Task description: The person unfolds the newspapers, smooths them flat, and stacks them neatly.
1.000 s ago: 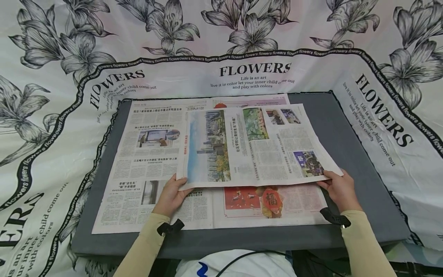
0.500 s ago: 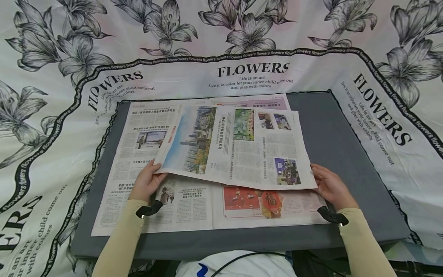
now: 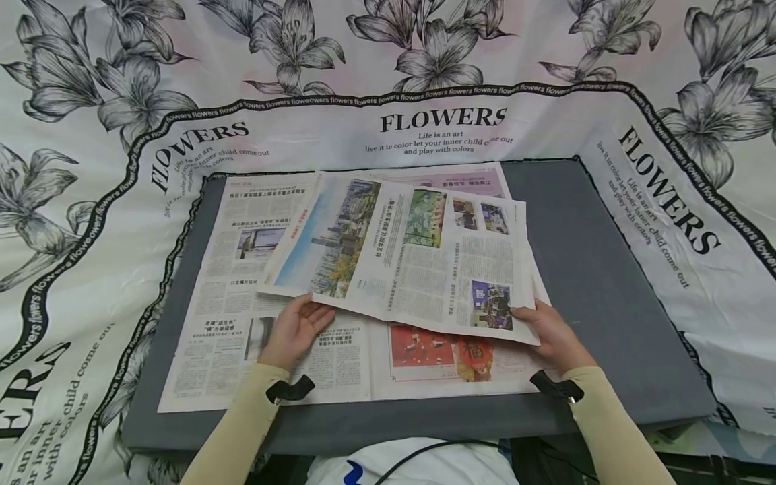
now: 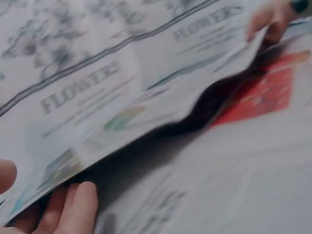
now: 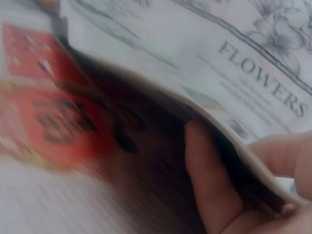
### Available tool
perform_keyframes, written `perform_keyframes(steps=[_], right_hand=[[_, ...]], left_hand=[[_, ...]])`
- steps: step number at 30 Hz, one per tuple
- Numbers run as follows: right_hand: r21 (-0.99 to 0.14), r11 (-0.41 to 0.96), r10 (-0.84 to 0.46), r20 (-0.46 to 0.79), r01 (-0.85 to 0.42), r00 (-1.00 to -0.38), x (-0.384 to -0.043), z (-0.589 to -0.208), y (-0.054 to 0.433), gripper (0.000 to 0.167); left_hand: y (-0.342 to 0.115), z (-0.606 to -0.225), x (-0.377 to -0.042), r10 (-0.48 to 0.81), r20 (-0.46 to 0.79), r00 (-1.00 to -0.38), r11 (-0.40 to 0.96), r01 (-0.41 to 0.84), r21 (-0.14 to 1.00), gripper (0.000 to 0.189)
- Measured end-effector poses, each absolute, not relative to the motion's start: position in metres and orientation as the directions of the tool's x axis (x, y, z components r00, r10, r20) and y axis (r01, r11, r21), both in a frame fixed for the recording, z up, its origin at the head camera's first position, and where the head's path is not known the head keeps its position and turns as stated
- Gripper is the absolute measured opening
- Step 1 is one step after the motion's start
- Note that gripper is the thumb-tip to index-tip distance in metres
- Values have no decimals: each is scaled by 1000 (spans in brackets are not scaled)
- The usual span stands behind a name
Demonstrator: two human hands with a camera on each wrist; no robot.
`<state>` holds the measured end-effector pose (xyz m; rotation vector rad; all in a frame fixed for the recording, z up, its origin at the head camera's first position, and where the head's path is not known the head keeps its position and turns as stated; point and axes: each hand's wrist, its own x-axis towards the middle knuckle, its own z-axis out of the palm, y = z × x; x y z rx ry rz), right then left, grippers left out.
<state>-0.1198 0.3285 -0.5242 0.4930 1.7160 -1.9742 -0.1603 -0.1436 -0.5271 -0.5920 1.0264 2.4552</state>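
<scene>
A folded newspaper [image 3: 412, 263] with a city photo and several smaller pictures is raised at its near edge, tilted above another newspaper [image 3: 212, 337] spread flat. My left hand [image 3: 297, 330] is at the near edge, left of the middle. In the left wrist view its fingers [image 4: 80, 207] lie under the paper and the thumb is above it. My right hand [image 3: 552, 333] pinches the near right corner, thumb on top. The right wrist view shows a finger [image 5: 207, 175] beneath the bent edge. The underside of the folded newspaper is in dark shadow.
The spread newspaper lies on a dark grey table [image 3: 606, 303], with red printed pictures [image 3: 424, 347] near its front. A white floral cloth [image 3: 442, 141] surrounds the table at the back and sides. A black cable [image 3: 436, 444] runs below the front edge.
The folded newspaper has shifted left and turned, its right side coming nearer. My left hand went left with its corner, then moved right along the edge. My right hand has moved left.
</scene>
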Motion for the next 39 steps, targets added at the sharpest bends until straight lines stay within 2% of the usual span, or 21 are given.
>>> perform_keyframes(steps=[3, 7, 10, 17, 21, 23, 27, 31, 39], right_hand=[[-816, -194, -161, -521, 545, -838, -116, -525, 314, 59], [-810, -246, -186, -500, 533, -846, -109, -522, 293, 57], [-807, -263, -191, -493, 529, -849, -104, -518, 281, 58], [-808, -279, -243, -464, 520, -852, -101, -514, 271, 61], [-807, -297, -268, -443, 511, -855, -105, -514, 273, 63], [-795, -334, -284, -428, 507, -858, -109, -514, 277, 55], [-746, -438, -322, -391, 502, -862, -121, -513, 291, 29], [-710, -507, -339, -358, 489, -870, -134, -512, 308, 28], [-693, -524, -225, -447, 495, -865, -158, -501, 336, 18]], left_hand=[[-118, -526, -151, 279, -504, -817, -567, -564, 601, 60], [-90, -522, -142, 298, -495, -816, -543, -572, 615, 58], [-75, -518, -137, 279, -482, -831, -588, -545, 598, 55], [-62, -514, -142, 169, -490, -855, -737, -440, 513, 65], [-66, -517, -144, 123, -521, -845, -736, -430, 523, 74], [-73, -518, -144, 128, -528, -840, -722, -444, 531, 77], [-92, -520, -141, 175, -538, -825, -666, -501, 552, 76], [-114, -521, -137, 224, -567, -793, -598, -571, 562, 70], [-144, -522, -131, 306, -533, -789, -461, -612, 642, 62]])
